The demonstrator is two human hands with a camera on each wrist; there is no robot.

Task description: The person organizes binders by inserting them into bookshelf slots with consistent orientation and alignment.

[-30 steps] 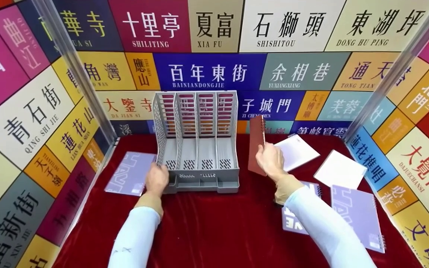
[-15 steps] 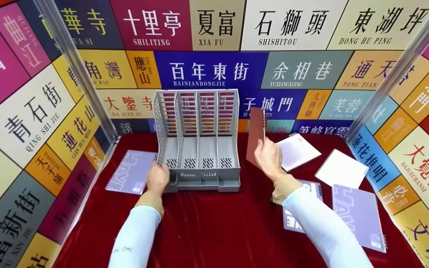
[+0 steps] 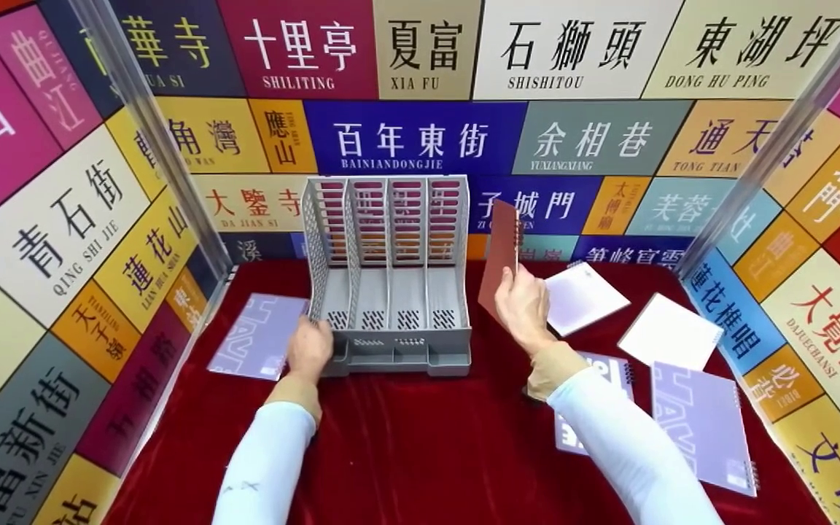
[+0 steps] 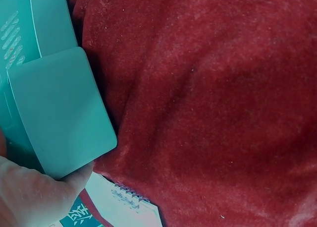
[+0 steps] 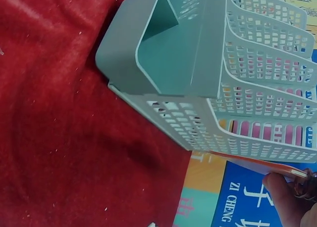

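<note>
- In R hand (image 3: 523, 302), pinched along its spiral edge: reddish-brown notebook (image 3: 496, 266), upright w/ a tilt, on that hand's inner side, just beside grey rack (image 3: 391, 343); touching or apart, can't tell.
- Btwn both hands: grey rack, 4 tall slots, low trays along its near side. L hand (image 3: 310, 346) grips its front corner, thumb by the end tray; some fingers hidden, so exact wrap unclear.
- Risk 1: reddish-brown notebook is held by one edge only, so it could prob. swing, flop or catch the rack's side wall if R hand's pinch loosens or the angle's off.
- Risk 2: grey rack looks light & sits on soft cloth; a knock from R hand's side might slide or twist it if L hand's grip is weak.
- Just outside L hand: lilac notebook (image 3: 259, 335), flat on red cloth (image 3: 420, 452), nr the rack; might get shoved if that shifts.
- Past R hand: pale pad (image 3: 588, 295), w/ white pad (image 3: 671, 332) further out, both flat.
- Below R forearm: white-lettered notebook (image 3: 613, 372), part hidden; lilac spiral book (image 3: 704, 430) outside it. A low arm sweep might drag them.
</note>
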